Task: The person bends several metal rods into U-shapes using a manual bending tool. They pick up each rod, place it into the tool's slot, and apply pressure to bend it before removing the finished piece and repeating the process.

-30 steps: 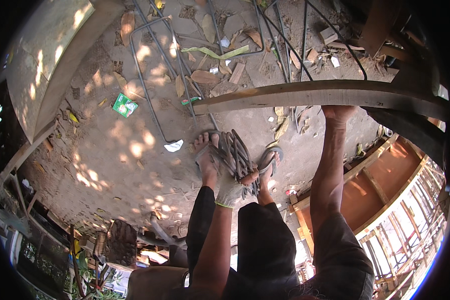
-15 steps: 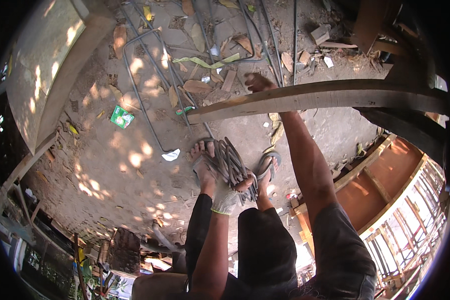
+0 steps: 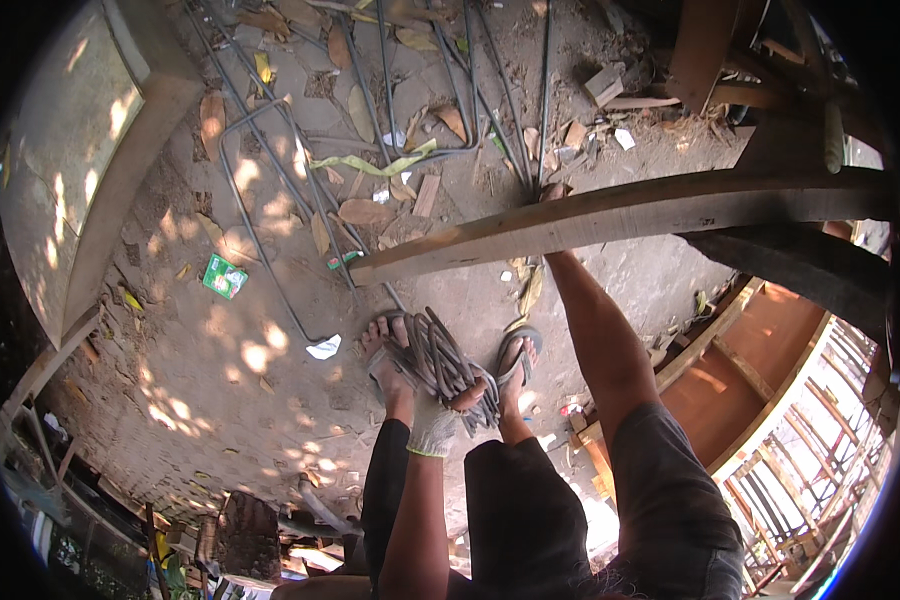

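Observation:
My left hand (image 3: 435, 424), in a pale glove with the thumb showing, is closed around a bundle of grey metal rods (image 3: 436, 352). The bundle hangs above my sandalled feet, between the two sandals (image 3: 518, 348). Beyond a wooden beam (image 3: 530, 232), my right hand (image 3: 554, 191) reaches down at the near ends of some long, thin metal rods (image 3: 542, 110) on the ground. The beam covers most of that hand and wrist, so its grip on the rods cannot be made out.
Bent metal rods (image 3: 232, 170) lie among dry leaves at the far left. A green packet (image 3: 224, 277) rests on the dirt. A pale slab (image 3: 65, 150) stands at the left; a wooden-framed brown panel (image 3: 760, 350) is at the right. Wood scraps (image 3: 604, 84) lie far right.
My right hand, earlier spread beyond the beam, has moved right to the rod ends and is now mostly hidden. My left hand keeps the bundle. The whole view has shifted a little.

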Demonstrator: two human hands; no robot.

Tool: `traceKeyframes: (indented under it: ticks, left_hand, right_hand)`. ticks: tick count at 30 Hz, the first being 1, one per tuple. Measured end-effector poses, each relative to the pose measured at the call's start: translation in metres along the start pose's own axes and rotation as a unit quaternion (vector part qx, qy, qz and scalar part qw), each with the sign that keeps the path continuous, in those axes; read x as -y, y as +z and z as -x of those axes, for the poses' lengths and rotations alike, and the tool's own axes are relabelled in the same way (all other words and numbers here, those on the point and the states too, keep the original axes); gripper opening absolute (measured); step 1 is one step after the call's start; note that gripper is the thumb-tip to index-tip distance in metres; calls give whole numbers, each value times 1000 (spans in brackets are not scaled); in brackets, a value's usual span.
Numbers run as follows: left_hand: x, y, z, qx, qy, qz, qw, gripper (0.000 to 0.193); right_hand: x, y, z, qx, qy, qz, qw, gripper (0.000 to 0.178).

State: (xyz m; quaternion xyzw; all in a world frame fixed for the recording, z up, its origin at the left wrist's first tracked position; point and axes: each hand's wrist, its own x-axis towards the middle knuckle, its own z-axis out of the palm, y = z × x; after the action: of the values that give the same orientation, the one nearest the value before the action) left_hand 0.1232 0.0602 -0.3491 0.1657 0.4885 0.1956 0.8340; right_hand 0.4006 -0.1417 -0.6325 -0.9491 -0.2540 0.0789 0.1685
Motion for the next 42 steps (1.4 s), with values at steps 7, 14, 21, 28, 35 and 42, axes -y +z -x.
traceKeyframes:
  ticks: [7,14,21,28,35,42]
  left_hand:
    - [11,-6,17,52,-84,-100,990,46]
    - [34,-17,31,152,-266,-227,924,45]
    - [64,-47,35,102,-256,-89,957,46]
    - [60,-20,33,31,-161,-151,975,29]
    - [66,-35,37,35,-156,-151,976,29]
    - [34,28,55,94,-128,-133,978,40]
  right_hand:
    - [14,-39,-18,8,-3,-3,1000,55]
    - [27,-42,-22,-7,-6,20,1000,52]
    - [27,-39,-20,-4,-27,35,999,49]
    - [16,-122,-7,-15,-108,-34,993,47]
    - [138,-218,-132,-56,-29,-263,963,58]
    - [36,-279,70,119,20,-104,987,34]
